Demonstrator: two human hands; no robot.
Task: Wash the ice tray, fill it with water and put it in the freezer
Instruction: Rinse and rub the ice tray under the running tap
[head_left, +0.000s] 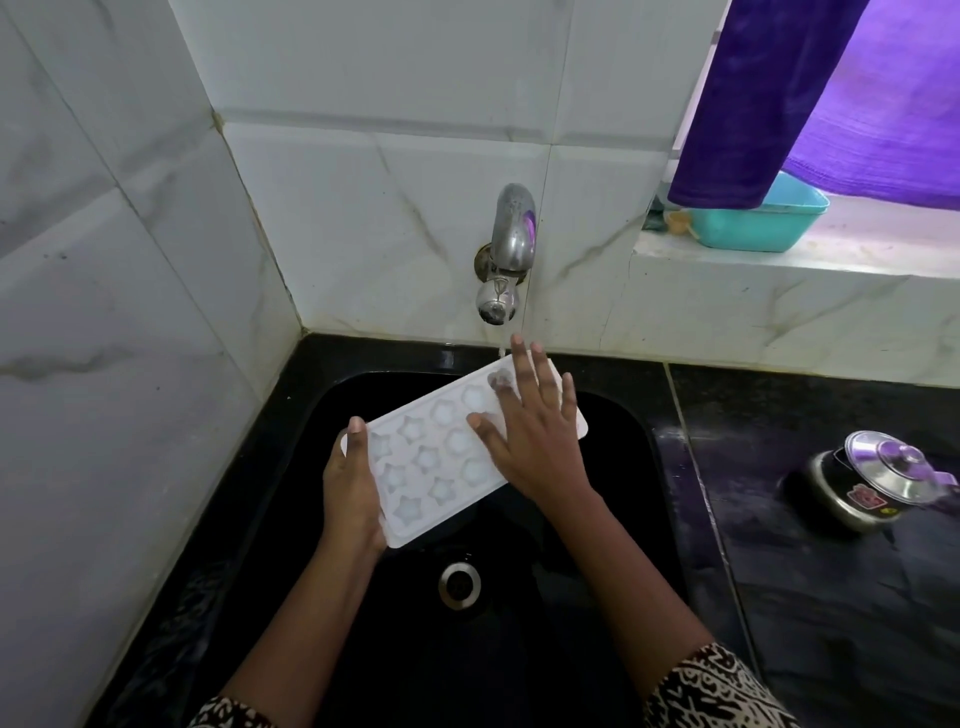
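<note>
- My left hand (353, 488) is clamped on the near-left end of the tray (441, 457), thumb over the rim and fingers underneath, so the tray hangs over the sink (613, 519) and not on the counter.
- I hold the tray tilted, far end higher and up under the tap (506, 249), so the thin stream lands on that end and, I reckon, runs down through the star-shaped cups toward me.
- My right hand (530, 441) lies flat and spread on the far right part of the tray, fingers apart, gripping nothing; it is there to rub the cups where the water hits.
- The two hands are apart, one at each end, which steadies the tray while I scrub.
- The drain (460, 584) sits below, so runoff goes straight down.
- I judge this to be the washing step; filling and the freezer are not yet done.
</note>
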